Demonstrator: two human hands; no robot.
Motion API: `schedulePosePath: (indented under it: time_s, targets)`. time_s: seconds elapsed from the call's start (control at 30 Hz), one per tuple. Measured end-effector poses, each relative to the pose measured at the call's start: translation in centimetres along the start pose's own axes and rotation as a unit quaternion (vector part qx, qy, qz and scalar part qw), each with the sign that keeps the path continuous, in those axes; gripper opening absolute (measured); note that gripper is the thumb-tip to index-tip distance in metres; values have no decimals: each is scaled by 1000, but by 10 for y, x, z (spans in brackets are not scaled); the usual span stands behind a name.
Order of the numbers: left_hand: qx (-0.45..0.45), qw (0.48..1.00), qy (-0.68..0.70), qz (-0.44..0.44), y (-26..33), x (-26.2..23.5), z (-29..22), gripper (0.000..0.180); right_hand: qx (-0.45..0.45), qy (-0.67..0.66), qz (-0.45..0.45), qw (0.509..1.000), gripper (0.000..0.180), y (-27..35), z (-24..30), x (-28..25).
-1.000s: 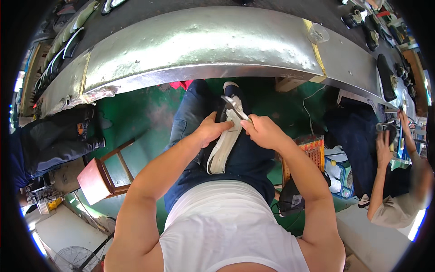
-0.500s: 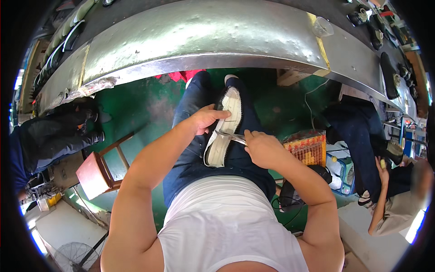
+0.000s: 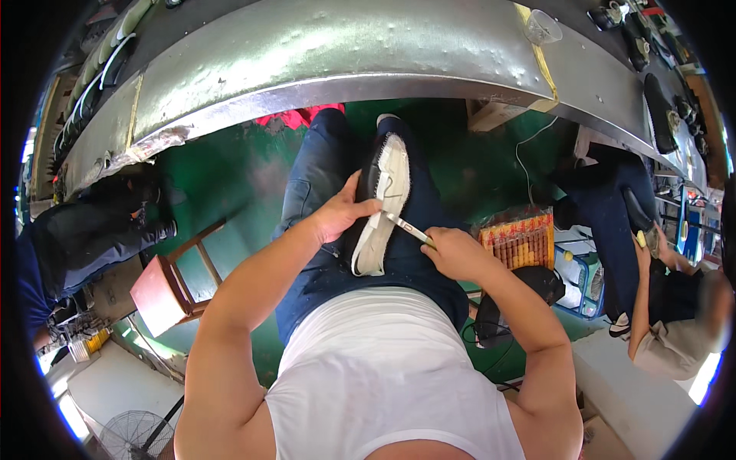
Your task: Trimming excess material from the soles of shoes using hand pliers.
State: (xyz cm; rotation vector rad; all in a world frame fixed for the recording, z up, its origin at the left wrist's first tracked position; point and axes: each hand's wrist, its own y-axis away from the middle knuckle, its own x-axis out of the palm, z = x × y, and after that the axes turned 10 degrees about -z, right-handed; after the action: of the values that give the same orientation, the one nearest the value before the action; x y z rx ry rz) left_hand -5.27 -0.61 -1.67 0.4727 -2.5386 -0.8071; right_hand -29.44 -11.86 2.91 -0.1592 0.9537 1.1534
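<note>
A dark shoe upper (image 3: 395, 165) lies across my thighs with its cream underside facing up and its toe pointing away from me. My left hand (image 3: 343, 212) is closed on its left edge, the thumb pressed on the underside near the middle. In my right hand (image 3: 455, 253) is a pair of metal pincers (image 3: 409, 228), seen nearly edge-on. Their tip meets the underside right by my left thumb. Whether the jaws grip anything is too small to tell.
A long metal-topped bench (image 3: 330, 54) runs ahead of my knees, with a clear cup (image 3: 543, 27) on it. At left stands a wooden stool (image 3: 162, 295); at right, a beaded seat mat (image 3: 517, 241). Another person (image 3: 671, 322) sits at right, handling a dark shoe.
The pincers have turned edge-on, and their tip has shifted up to my left thumb. My left hand sits slightly lower. The person at right has brought both hands to a shoe.
</note>
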Motion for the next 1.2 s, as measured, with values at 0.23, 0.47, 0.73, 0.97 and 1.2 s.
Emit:
schedulePosePath:
  time_s: [0.23,0.47,0.73,0.97,1.2]
  targets:
    - [-10,999,-20,-44,-4,2,7,88,-193,176,-180,948,18,3,17,13]
    - [32,997,-57,-34,0,0,9,92,-49,-22,5,999,21,8,-1,7]
    - [28,993,-95,-63,25,14,19,108,-65,47,-13,997,20,31,7,22]
    - [76,949,-274,-136,32,24,28,102,42,-84,142,986,24,18,3,-1]
    - [83,986,-125,-70,39,5,60,105,-163,191,-27,968,19,44,21,22]
